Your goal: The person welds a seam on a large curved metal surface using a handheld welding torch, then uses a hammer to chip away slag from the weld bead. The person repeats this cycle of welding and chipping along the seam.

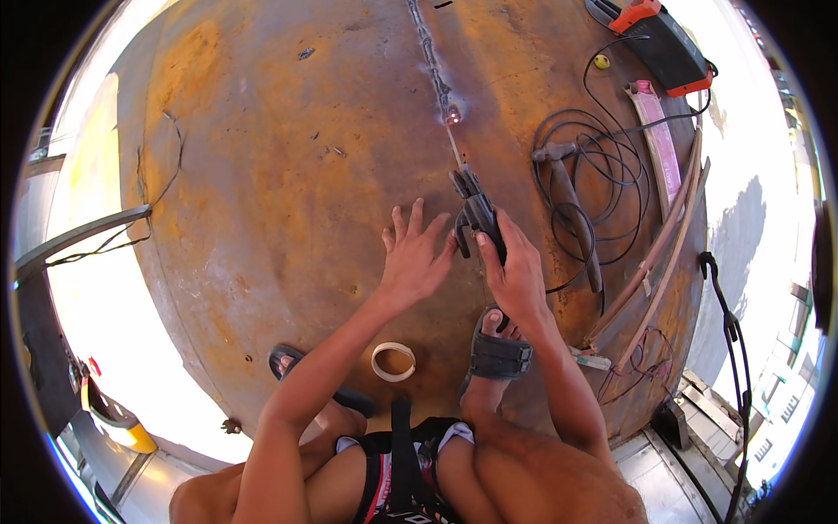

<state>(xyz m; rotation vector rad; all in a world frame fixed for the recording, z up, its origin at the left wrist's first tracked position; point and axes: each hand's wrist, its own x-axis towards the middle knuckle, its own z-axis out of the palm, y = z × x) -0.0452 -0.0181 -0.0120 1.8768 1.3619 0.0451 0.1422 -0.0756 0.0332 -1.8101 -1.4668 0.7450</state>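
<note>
My right hand is closed around a black welding electrode holder. A thin welding rod sticks out of its jaws, away from me. The rod's far end is at a small glowing spot on the rusty steel plate. From that spot a rough grey weld seam runs to the far edge of view. My left hand is open with fingers spread, just left of the holder. Its thumb is close to the holder's lever; I cannot tell whether they touch.
A hammer lies among coiled black cable on the right. Beyond it are a pink packet, a yellow ball and a black-and-orange welding machine. Long strips line the right edge. A pale ring lies between my sandalled feet.
</note>
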